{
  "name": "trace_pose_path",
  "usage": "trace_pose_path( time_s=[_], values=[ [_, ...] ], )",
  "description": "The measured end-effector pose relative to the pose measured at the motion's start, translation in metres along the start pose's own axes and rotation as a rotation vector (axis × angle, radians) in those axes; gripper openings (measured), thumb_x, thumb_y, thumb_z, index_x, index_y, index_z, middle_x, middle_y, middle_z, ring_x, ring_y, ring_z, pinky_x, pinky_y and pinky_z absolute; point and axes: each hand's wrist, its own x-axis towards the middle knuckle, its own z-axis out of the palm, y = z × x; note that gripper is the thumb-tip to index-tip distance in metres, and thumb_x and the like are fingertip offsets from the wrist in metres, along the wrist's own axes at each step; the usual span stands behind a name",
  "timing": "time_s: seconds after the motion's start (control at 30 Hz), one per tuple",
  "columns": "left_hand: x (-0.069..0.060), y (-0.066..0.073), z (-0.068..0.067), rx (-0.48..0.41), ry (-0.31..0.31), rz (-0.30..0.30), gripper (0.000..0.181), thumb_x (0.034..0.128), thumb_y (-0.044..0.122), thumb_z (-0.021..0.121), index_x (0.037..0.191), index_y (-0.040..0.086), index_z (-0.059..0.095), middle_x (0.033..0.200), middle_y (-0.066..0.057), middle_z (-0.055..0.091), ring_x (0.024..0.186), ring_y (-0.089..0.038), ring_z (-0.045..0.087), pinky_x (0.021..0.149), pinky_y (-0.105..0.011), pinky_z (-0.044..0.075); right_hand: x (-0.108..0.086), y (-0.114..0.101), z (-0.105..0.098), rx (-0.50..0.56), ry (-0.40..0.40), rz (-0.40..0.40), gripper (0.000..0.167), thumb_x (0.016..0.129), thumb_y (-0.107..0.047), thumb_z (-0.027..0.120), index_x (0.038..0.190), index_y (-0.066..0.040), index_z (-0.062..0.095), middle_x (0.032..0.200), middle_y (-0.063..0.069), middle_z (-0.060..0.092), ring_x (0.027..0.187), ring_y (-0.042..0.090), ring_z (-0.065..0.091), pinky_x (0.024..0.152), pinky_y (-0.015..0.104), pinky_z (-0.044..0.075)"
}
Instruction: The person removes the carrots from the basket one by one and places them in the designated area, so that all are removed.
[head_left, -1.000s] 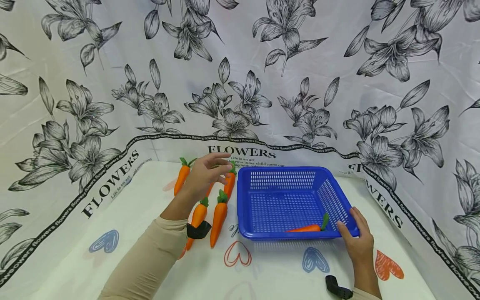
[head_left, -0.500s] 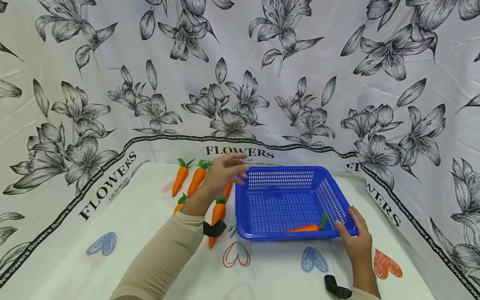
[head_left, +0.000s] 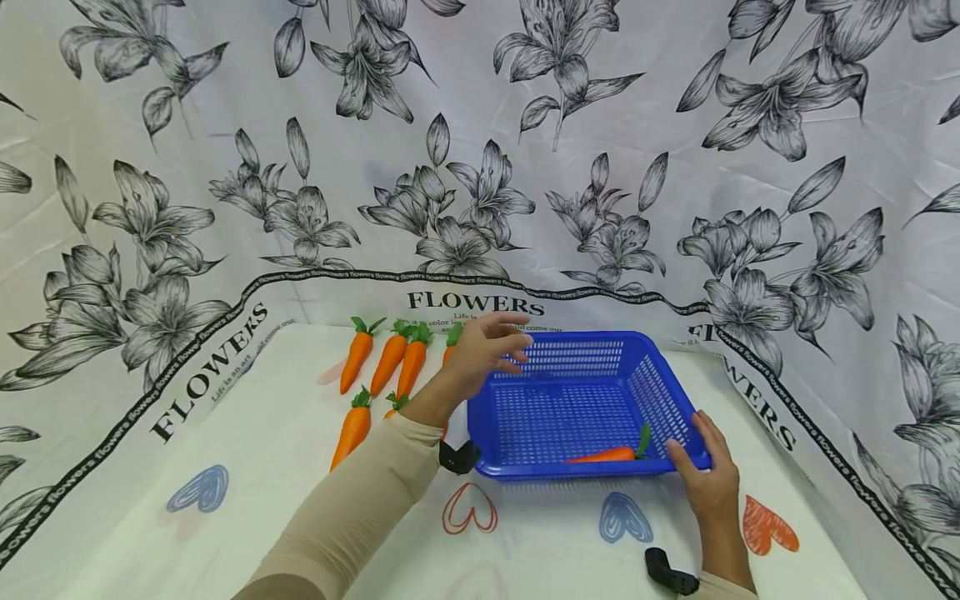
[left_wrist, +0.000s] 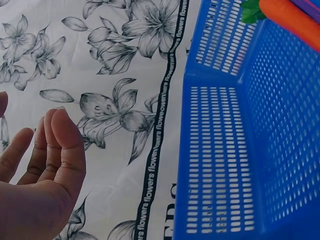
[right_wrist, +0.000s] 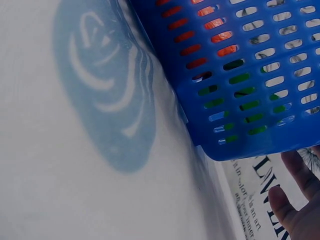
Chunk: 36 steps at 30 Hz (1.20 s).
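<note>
My left hand (head_left: 483, 354) hovers at the left side of a blue plastic basket (head_left: 510, 473), fingers loosely bent and holding nothing. In the left wrist view those fingers (left_wrist: 67, 135) stand apart from the basket wall. My right hand (head_left: 708, 467) grips the basket's front right corner, thumb on the front rim and fingers along the right side. One orange carrot (head_left: 611, 455) with a green top lies inside, by the front wall; its colours show through the slots in the right wrist view. More carrots (head_left: 387, 367) lie left of the basket, some partly hidden by my left arm.
A white cloth (head_left: 255, 500) printed with hearts covers the table. Behind and along both sides hangs a curtain (head_left: 465, 200) with black flower drawings. A single carrot (head_left: 350, 429) lies nearer the front left, close to my left sleeve.
My left hand has moved right, from above the carrots to the basket's left side, uncovering carrots at the back. My right hand stays at the basket corner; the basket and its carrot look unchanged.
</note>
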Motion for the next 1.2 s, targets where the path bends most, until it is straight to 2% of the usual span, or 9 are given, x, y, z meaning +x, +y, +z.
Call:
trace_pose_path(
  time_s=[0.17,0.4,0.7,0.83,0.93,1.03,1.2],
  values=[
    [0.005,-0.009,0.006,-0.016,-0.014,-0.018,0.034,0.0904,0.003,0.065,0.124,-0.002,0.060,0.100,-0.015,0.062,0.072,-0.024,0.063,0.063,-0.035,0.057,0.000,0.001,0.002,0.009,-0.001,-0.004,0.062,0.091,-0.030,0.067,0.147,-0.016,0.044,0.153,-0.004,0.032,0.141,0.020,0.024,0.109,0.053,0.022],
    [0.011,-0.017,0.009,-0.028,-0.029,-0.058,0.034,0.0917,0.004,0.064,0.125,-0.002,0.059,0.103,-0.013,0.062,0.074,-0.026,0.062,0.071,-0.048,0.056,0.003,0.002,0.003,-0.005,0.009,-0.020,0.061,0.091,-0.030,0.066,0.146,-0.017,0.045,0.153,-0.004,0.033,0.141,0.019,0.025,0.109,0.053,0.023],
    [0.020,-0.029,0.020,-0.061,-0.046,-0.116,0.034,0.0913,0.008,0.066,0.125,0.003,0.060,0.110,-0.015,0.060,0.076,-0.024,0.063,0.077,-0.052,0.054,0.002,0.003,0.001,-0.001,-0.003,-0.011,0.061,0.091,-0.030,0.066,0.147,-0.016,0.044,0.153,-0.003,0.031,0.141,0.020,0.023,0.109,0.053,0.021],
    [0.026,-0.034,0.026,-0.073,-0.046,-0.144,0.034,0.0908,0.010,0.067,0.124,0.005,0.061,0.115,-0.018,0.059,0.077,-0.024,0.064,0.076,-0.050,0.054,0.003,0.003,0.001,0.004,0.000,-0.018,0.061,0.091,-0.029,0.066,0.147,-0.016,0.044,0.153,-0.002,0.032,0.141,0.020,0.024,0.109,0.052,0.021],
    [0.031,-0.040,0.031,-0.080,-0.045,-0.170,0.033,0.0904,0.010,0.067,0.123,0.006,0.062,0.115,-0.017,0.060,0.086,-0.037,0.063,0.074,-0.046,0.056,0.003,0.004,0.001,0.005,0.001,-0.020,0.061,0.091,-0.029,0.066,0.146,-0.016,0.044,0.153,-0.003,0.032,0.141,0.020,0.023,0.110,0.052,0.021],
    [0.036,-0.046,0.037,-0.078,-0.053,-0.193,0.032,0.0898,0.010,0.068,0.121,0.008,0.064,0.112,-0.014,0.062,0.094,-0.044,0.061,0.074,-0.047,0.056,0.003,0.004,0.001,0.007,-0.005,-0.012,0.061,0.091,-0.029,0.066,0.147,-0.017,0.044,0.153,-0.003,0.031,0.141,0.019,0.023,0.110,0.051,0.020],
    [0.044,-0.055,0.046,-0.055,-0.060,-0.234,0.036,0.0872,0.013,0.071,0.122,0.008,0.064,0.110,-0.012,0.063,0.094,-0.040,0.063,0.084,-0.058,0.049,0.002,0.003,0.000,0.011,-0.013,0.002,0.062,0.091,-0.030,0.066,0.147,-0.017,0.043,0.154,-0.001,0.031,0.141,0.020,0.023,0.109,0.053,0.021]
  ],
)
